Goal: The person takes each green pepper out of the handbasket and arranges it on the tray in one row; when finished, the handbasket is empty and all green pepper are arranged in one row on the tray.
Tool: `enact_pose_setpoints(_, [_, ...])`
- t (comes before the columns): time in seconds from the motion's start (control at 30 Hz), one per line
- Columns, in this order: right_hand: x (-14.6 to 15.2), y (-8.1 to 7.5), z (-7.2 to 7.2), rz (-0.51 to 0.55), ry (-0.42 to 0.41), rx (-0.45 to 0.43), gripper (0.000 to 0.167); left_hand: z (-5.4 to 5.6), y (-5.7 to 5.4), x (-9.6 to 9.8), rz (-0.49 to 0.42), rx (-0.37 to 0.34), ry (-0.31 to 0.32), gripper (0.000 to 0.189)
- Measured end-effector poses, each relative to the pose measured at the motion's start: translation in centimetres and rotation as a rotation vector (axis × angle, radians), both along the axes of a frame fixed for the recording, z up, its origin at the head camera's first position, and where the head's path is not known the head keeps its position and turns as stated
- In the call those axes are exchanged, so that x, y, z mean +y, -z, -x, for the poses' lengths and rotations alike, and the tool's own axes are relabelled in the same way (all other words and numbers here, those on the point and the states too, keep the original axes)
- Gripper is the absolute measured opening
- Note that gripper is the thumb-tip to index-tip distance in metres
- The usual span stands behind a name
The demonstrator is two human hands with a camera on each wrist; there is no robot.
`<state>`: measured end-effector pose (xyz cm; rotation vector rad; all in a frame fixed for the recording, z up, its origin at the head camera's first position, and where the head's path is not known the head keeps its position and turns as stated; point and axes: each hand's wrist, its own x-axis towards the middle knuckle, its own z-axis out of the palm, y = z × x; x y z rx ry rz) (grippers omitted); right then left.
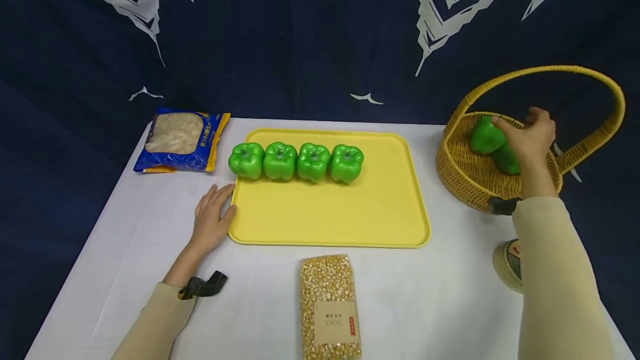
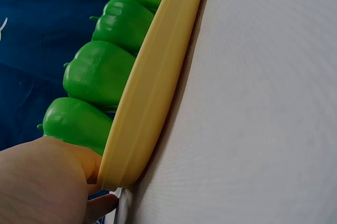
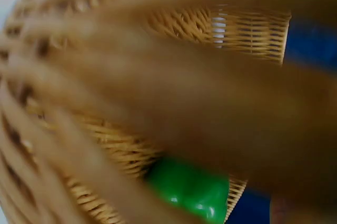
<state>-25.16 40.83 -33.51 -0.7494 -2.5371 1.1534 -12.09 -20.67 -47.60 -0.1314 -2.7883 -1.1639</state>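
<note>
Four green bell peppers (image 1: 313, 162) stand in a row along the back left of a yellow tray (image 1: 330, 210). My left hand (image 1: 211, 221) rests against the tray's left edge, fingers extended; the left wrist view has it at the rim beside the nearest pepper (image 2: 79, 124). Over at the right, my right hand (image 1: 532, 136) reaches into a wicker basket (image 1: 467, 182) under its tall handle, thumb and fingers spread apart. One green pepper (image 1: 486, 135) lies by the thumb, another (image 1: 507, 161) lower, partly hidden by the hand. Blurred wicker fills much of the right wrist view.
A blue and yellow bag (image 1: 182, 140) lies at the back left. In front of the tray is a pack of corn kernels (image 1: 328, 304). A round can (image 1: 509, 265) lies beside the right forearm, partly covered by it. Dark patterned cloth hangs behind the table.
</note>
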Motion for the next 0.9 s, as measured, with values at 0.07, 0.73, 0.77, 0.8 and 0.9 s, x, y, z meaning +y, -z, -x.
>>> enact_pose_setpoints(0.07, [0.0,0.1,0.3,0.010,0.016,-0.013,0.096,-0.1,0.0,0.0,0.003,0.002,-0.001,0.049])
enact_pose_setpoints(0.73, [-0.3,3.4,1.5,-0.048,0.039,-0.105,0.104,-0.2,0.1,0.1,0.008,0.046,-0.004,0.048])
enact_pose_setpoints(0.77, [-0.4,3.6,1.6,-0.055,0.042,-0.109,0.104,-0.2,0.1,0.0,0.010,0.046,-0.002,0.048])
enact_pose_setpoints(0.8, [-0.4,3.7,1.7,-0.061,0.046,-0.112,0.103,-0.1,0.1,0.0,0.008,0.044,-0.003,0.049])
enact_pose_setpoints(0.9, [-0.6,4.1,2.0,-0.079,0.060,-0.117,0.100,-0.1,0.1,0.0,0.010,0.041,-0.003,0.049])
